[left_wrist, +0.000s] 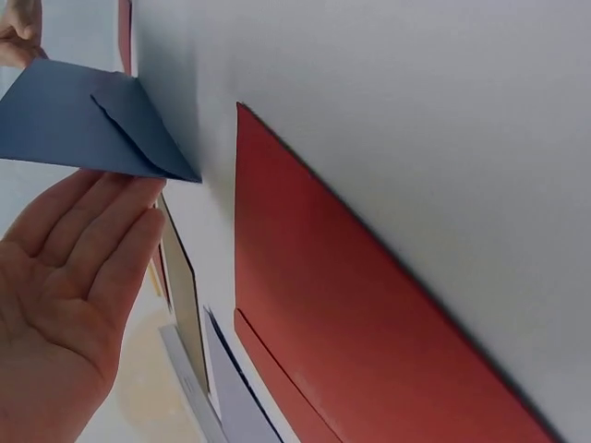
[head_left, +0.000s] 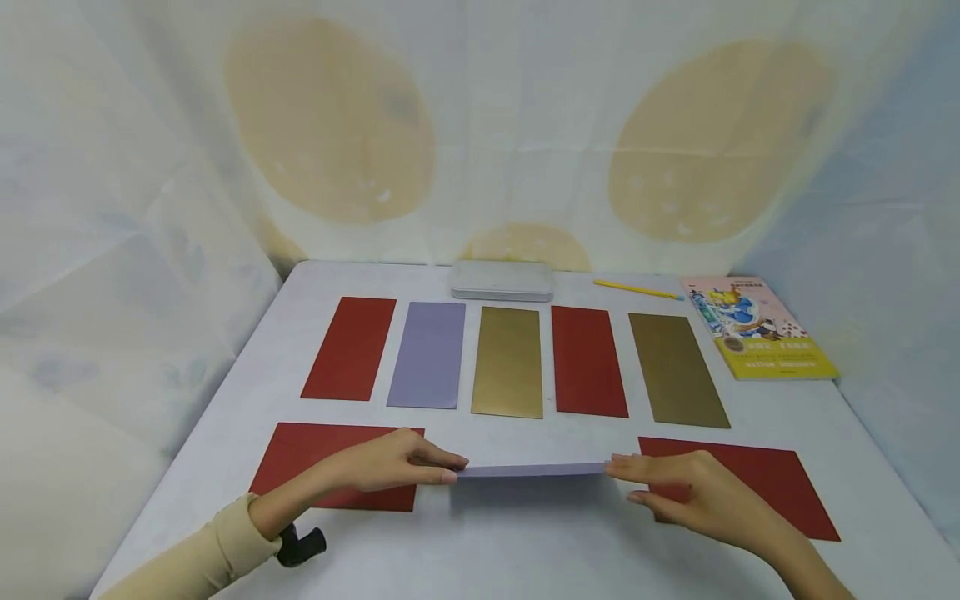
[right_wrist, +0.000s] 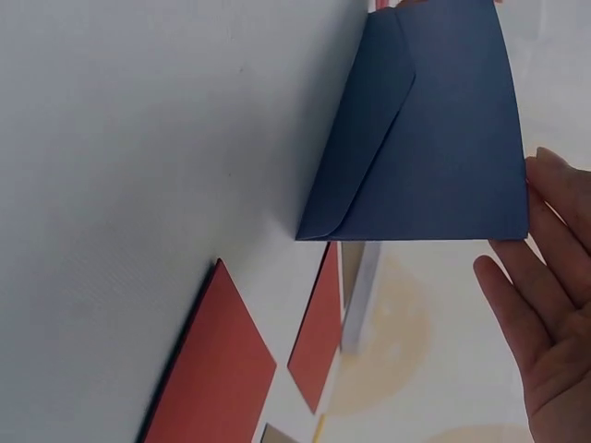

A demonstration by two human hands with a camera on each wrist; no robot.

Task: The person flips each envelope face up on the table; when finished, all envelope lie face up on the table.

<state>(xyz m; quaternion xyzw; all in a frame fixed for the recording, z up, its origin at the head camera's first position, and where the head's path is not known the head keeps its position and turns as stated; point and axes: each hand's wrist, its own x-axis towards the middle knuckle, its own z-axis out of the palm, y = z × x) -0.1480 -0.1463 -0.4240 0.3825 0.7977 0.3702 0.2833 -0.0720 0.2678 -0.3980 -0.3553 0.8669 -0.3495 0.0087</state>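
A lavender envelope (head_left: 531, 470), seen nearly edge-on in the head view, stands tilted up over the near part of the white table. Its underside, dark blue in shadow with a flap, faces both wrist cameras. My left hand (head_left: 386, 461) touches its left edge with the tips of straight fingers. On the opposite edge, fingertips of my right hand (head_left: 701, 492) press with the fingers extended, and the right thumb hangs apart below. The palms roughly face each other. Beside the left hand lies a red envelope (head_left: 300, 446); another red envelope (head_left: 757, 479) lies beneath the right hand.
Farther back, a row holds a red envelope (head_left: 348, 348), a lavender one (head_left: 426, 354), a gold one (head_left: 507, 362), a second red one (head_left: 589, 361) and a darker gold one (head_left: 678, 369). Behind are a grey case (head_left: 501, 281), a yellow pencil (head_left: 637, 289) and a book (head_left: 757, 327).
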